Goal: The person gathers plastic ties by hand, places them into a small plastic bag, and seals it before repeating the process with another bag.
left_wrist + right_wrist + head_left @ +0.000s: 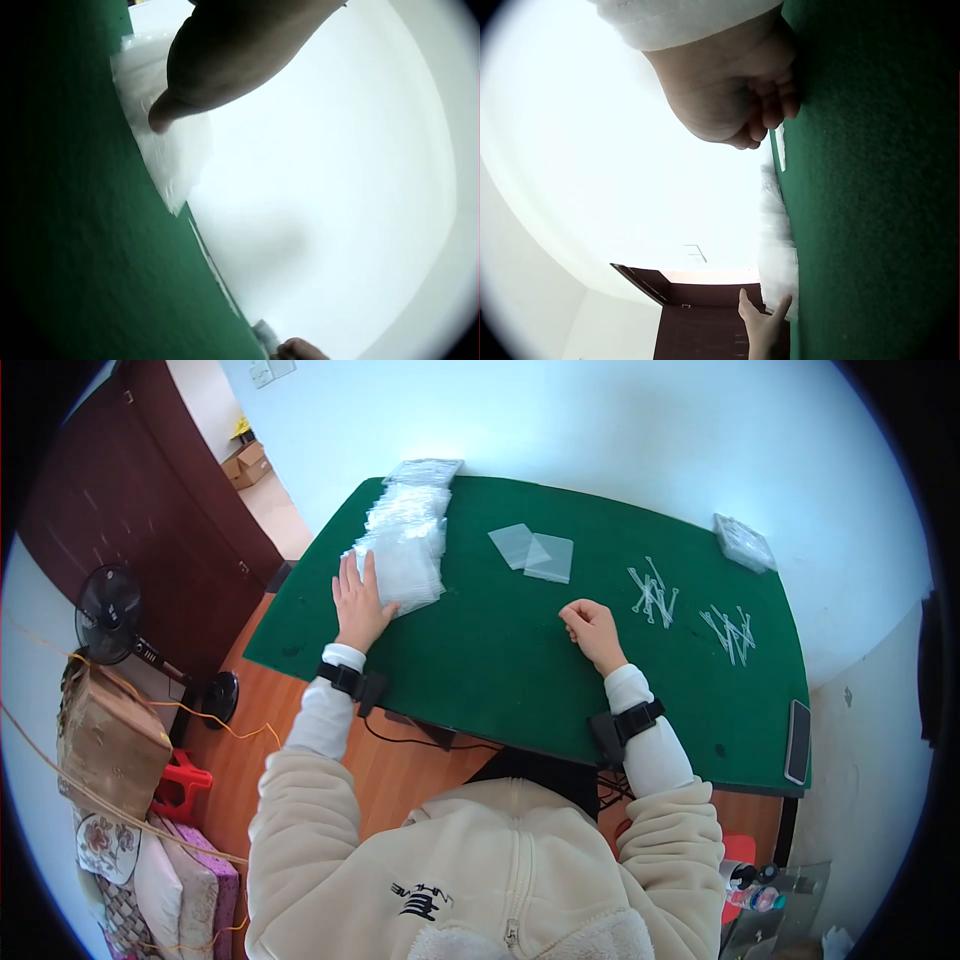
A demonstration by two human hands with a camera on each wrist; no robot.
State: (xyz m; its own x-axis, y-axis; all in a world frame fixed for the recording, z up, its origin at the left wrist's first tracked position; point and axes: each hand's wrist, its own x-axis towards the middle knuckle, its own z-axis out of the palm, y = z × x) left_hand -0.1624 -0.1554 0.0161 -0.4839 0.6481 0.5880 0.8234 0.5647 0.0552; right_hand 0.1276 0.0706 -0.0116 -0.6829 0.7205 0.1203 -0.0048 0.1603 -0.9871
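Right hand (pixel 724 94) by green tabletop (pixel 877 210), left hand (pixel 763 328) at plastic (pixel 778 255).

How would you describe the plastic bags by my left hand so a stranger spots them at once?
Find the green table against the white wall, then look to its left side. The pile of clear bags stretches toward the back edge, your left hand touching its near end. Unlike the two loose bags mid-table, it's a long, overlapping row of many.
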